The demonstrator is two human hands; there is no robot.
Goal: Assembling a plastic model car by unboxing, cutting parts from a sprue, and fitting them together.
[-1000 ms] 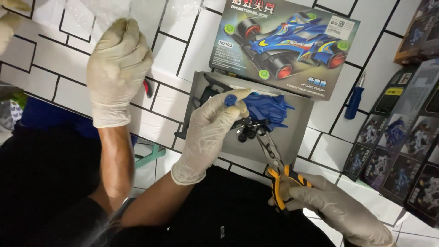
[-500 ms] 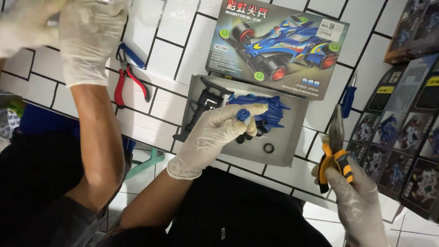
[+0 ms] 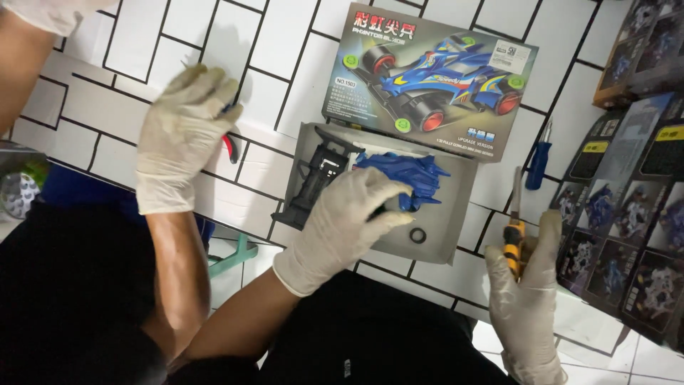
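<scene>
Blue body (image 3: 422,175) sits in the tray (image 3: 456,228) on the tabletop (image 3: 285,43), our left hand (image 3: 342,221) clamped over it. Our right hand (image 3: 524,299) grips pliers (image 3: 514,228). Risk: a tray jolt could bounce the ring (image 3: 418,235) out (small, loose).

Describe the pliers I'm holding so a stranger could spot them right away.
Find the box with a blue racing car pictured on it, then look below its right corner to the gloved right hand. The pliers stand in it, tips up; yellow-and-black handles set them apart from the blue-handled screwdriver above.
</scene>
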